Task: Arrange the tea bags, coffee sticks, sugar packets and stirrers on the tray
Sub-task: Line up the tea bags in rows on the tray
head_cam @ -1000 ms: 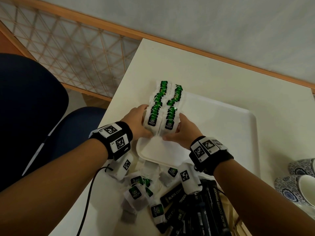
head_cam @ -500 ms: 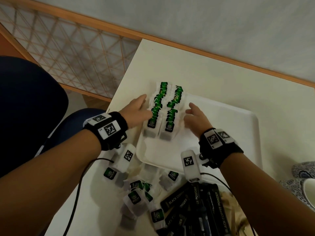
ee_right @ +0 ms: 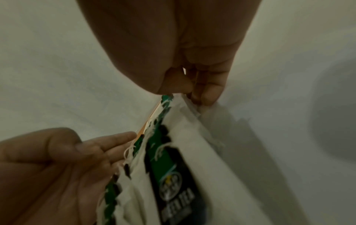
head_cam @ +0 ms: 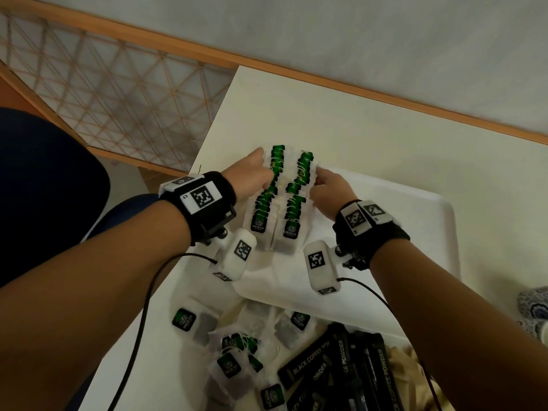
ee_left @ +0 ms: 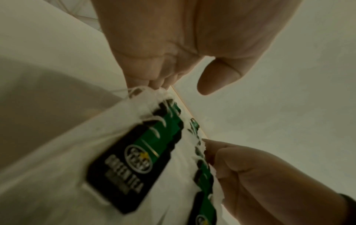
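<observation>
From the head view, two overlapping rows of tea bags [head_cam: 280, 194], thin white paper with glossy green-black tags, lie on the left end of a smooth white tray [head_cam: 415, 232]. The left hand [head_cam: 247, 178] and right hand [head_cam: 327, 191] flank the rows. Loose tea bags [head_cam: 234, 360] and black coffee sticks [head_cam: 341, 369] lie on the cream table [head_cam: 341, 120], under a grey wall.

From the left wrist, the left fingers are straight against the paper edge, the thumb free.

From the right wrist, the right fingertips [ee_right: 206, 94] pinch the row's far edge.
</observation>
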{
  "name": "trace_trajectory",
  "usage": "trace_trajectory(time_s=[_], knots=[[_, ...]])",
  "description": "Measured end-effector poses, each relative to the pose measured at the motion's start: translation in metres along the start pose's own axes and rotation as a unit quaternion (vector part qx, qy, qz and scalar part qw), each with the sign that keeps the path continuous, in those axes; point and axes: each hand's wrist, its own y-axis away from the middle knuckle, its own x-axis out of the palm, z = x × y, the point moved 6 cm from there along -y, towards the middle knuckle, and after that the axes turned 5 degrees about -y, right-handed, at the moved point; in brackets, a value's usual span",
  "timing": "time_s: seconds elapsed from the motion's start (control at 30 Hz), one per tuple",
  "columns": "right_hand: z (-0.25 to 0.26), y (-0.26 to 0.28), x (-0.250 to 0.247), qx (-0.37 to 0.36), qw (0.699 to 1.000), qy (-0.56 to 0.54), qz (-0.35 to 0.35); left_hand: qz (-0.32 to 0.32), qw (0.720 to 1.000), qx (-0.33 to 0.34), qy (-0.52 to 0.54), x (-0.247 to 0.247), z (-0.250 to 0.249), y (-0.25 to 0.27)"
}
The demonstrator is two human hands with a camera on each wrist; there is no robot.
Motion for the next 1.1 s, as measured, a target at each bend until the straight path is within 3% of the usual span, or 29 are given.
trace_trajectory(time_s=[0.17, 0.3, 0.43, 0.53, 0.67, 0.8, 0.93, 1.1], knots=[[0.002, 0.001, 0.001, -0.003, 1.0, 0.007, -0.006, 0.007, 1.0, 0.015, -0.012, 0.003, 0.002, -0.003], [0.003, 0.018, -0.007, 0.013, 1.0, 0.015, -0.023, -0.034, 0.999, 0.02, -0.017, -0.008, 0.009, 0.009], [0.003, 0.072, -0.014, -0.041, 0.998, 0.02, -0.048, -0.078, 0.984, 0.054, -0.15, -0.022, 0.026, 0.047], [0.001, 0.123, 0.002, -0.112, 0.991, 0.077, -0.006, -0.042, 0.966, 0.078, -0.243, -0.013, 0.045, 0.089], [-0.012, 0.181, 0.03, -0.156, 0.977, 0.125, 0.072, -0.004, 0.957, 0.102, -0.272, 0.009, 0.067, 0.142], [-0.027, 0.216, 0.044, -0.157, 0.955, 0.23, 0.097, -0.005, 0.948, 0.072, -0.31, 0.016, 0.096, 0.178], [-0.038, 0.222, 0.05, -0.127, 0.916, 0.37, 0.088, -0.066, 0.919, 0.009, -0.389, 0.008, 0.132, 0.193], [-0.038, 0.217, 0.056, -0.071, 0.909, 0.4, 0.09, -0.094, 0.931, -0.017, -0.351, 0.014, 0.148, 0.196]])
